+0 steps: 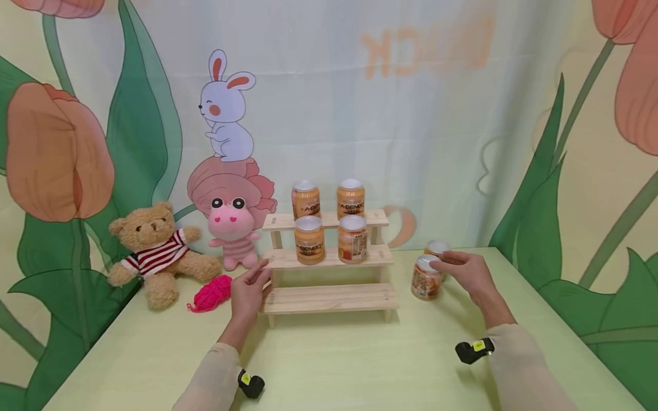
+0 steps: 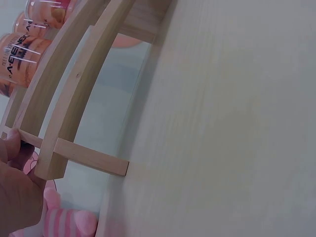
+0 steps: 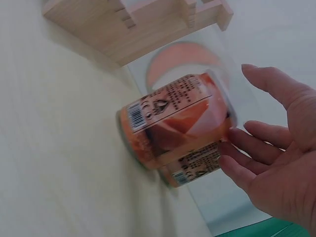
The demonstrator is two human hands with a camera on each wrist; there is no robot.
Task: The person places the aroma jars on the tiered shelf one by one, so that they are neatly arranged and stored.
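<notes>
Left hand (image 1: 249, 291) near front, fingers straight, touching left end of wooden steps (image 1: 329, 297). Holds nothing.

Right hand (image 1: 465, 273) out to right, fingers spread loose, tips just touching top of can (image 1: 426, 278) on table (image 1: 329, 365). Not wrapped round can.

Second can (image 1: 437, 249) right behind, very close.

Farther back, four cans (image 1: 329, 225) on upper steps.

Danger, maybe: loose touch could tip can, bump can behind. Push on steps could shake cans off.
</notes>
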